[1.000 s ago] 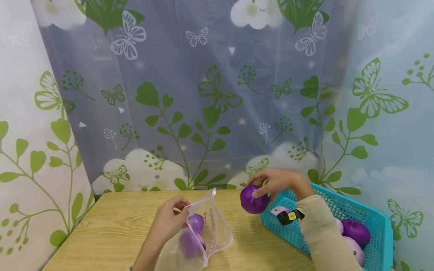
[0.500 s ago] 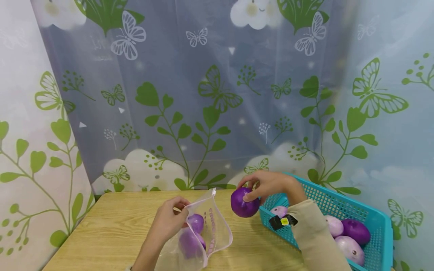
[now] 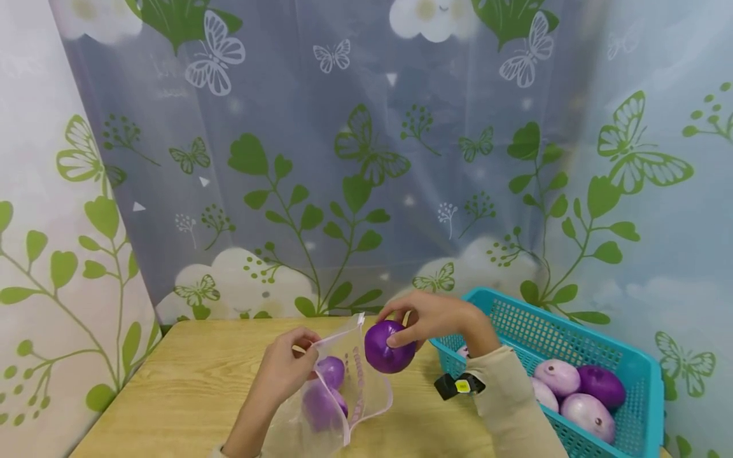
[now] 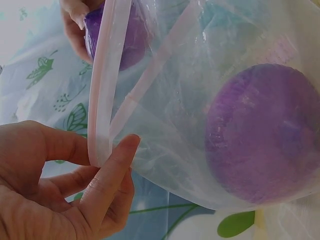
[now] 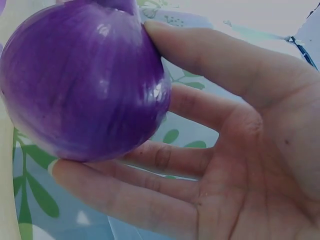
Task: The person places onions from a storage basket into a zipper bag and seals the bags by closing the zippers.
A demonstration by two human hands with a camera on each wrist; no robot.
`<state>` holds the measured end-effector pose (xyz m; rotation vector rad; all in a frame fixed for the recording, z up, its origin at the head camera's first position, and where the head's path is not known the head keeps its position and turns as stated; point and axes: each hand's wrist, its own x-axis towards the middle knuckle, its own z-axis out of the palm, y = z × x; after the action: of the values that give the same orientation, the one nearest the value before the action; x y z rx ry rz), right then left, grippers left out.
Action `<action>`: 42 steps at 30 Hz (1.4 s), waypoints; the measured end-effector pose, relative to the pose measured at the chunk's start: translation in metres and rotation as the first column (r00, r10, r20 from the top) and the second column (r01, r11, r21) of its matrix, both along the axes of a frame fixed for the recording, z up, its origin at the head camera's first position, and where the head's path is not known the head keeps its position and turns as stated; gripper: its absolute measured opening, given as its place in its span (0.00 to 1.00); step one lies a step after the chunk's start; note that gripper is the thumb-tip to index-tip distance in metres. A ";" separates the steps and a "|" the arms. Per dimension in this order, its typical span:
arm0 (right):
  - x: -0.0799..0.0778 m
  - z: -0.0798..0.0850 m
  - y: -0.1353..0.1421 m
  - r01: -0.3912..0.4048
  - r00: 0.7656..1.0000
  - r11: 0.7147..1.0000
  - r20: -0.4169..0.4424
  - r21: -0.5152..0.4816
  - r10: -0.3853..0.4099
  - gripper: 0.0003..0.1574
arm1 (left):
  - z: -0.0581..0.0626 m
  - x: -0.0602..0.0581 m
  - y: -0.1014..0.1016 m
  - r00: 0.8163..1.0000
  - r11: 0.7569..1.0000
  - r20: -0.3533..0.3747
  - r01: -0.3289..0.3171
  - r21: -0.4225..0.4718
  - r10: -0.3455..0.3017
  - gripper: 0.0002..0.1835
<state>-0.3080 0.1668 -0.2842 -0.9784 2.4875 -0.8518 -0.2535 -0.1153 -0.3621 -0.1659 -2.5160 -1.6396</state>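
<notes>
Purple and glossy, one onion (image 3: 381, 351) is held up just beside the mouth of a clear plastic bag (image 3: 361, 391); from where I stand, contact between the two cannot be confirmed. The right hand (image 3: 434, 316) grips it, thumb set near the neck, fingers curved round the other side, palm clear. The left hand (image 3: 288, 367) pinches the bag's zip edge. At least two bagged onions (image 3: 322, 409) show through the film. Assessment: the held onion should prove firm and fairly weighty, its smooth skin liable to slip, its flesh to bruise if dropped; the widest part offers the soundest hold. The bag appears limp, best held by its stiffer edge. A turquoise basket (image 3: 550, 327) contains further onions (image 3: 588, 418), purple and pale.
</notes>
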 end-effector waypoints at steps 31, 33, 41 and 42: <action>0.031 -0.034 -0.027 -0.012 0.960 0.999 -0.280 -0.050 -0.002 0.27 | -0.002 0.001 0.000 0.999 1.000 -0.040 0.012 0.020 -0.011 0.09; 0.031 -0.036 -0.027 -0.012 0.954 0.998 -0.299 -0.055 -0.006 0.27 | -0.003 0.001 0.000 0.999 1.000 -0.039 0.017 0.023 -0.016 0.09; 0.032 -0.039 -0.031 0.021 0.944 0.999 -0.328 -0.046 -0.034 0.27 | -0.003 0.000 0.000 0.999 1.000 -0.034 0.020 0.004 -0.020 0.10; 0.032 -0.040 -0.031 0.030 0.946 0.999 -0.320 -0.042 -0.041 0.28 | -0.002 0.001 0.000 0.999 1.000 -0.036 0.021 0.002 -0.021 0.10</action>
<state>-0.2755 0.1356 -0.3240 -1.1705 2.7771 -0.8052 -0.2530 -0.1151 -0.3645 -0.2196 -2.4943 -1.6324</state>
